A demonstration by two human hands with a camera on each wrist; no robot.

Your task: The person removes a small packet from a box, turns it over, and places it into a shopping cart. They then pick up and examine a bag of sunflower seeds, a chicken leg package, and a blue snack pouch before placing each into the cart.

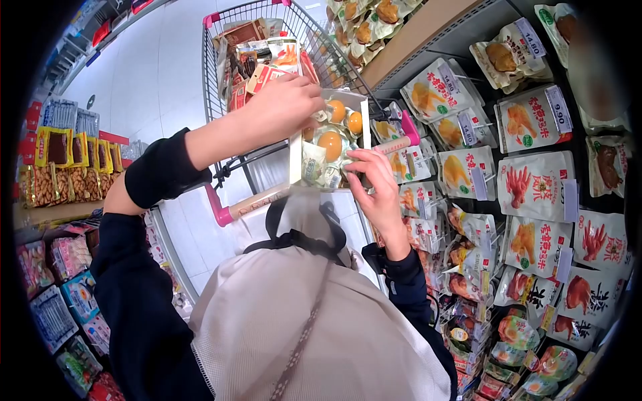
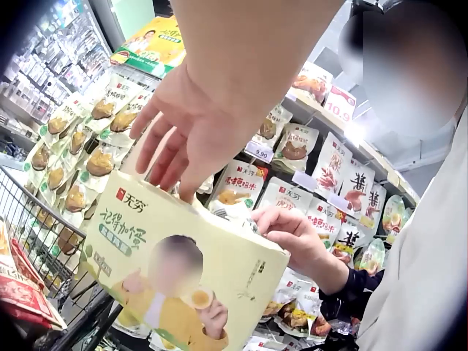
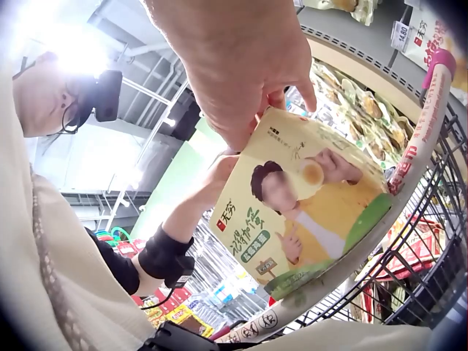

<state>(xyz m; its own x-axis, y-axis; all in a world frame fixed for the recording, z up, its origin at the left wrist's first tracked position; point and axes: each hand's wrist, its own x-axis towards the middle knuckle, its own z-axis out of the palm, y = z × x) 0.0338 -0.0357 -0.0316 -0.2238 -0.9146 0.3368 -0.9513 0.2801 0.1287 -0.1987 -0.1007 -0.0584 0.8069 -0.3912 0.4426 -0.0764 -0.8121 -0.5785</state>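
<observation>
An open display box (image 1: 295, 160) of packaged eggs (image 1: 329, 146) rests at the shopping cart's handle. Its pale yellow printed side (image 2: 157, 245) shows in the left wrist view, and another printed side (image 3: 307, 212) appears in the right wrist view. My left hand (image 1: 287, 101) reaches over the far left part of the box, fingers pointing down behind the rim, their tips partly hidden. At the near right corner is my right hand (image 1: 376, 184), its fingers slightly bent over the egg packets and thumb apart from them.
The wire cart (image 1: 294, 17) holds several packaged foods (image 1: 267, 60) beyond the box. Racks of hanging snack packets (image 1: 535, 180) with price tags rise close on the right. More shelves of packaged snacks (image 1: 60, 180) stand on the left, with white floor tiles (image 1: 144, 73) between.
</observation>
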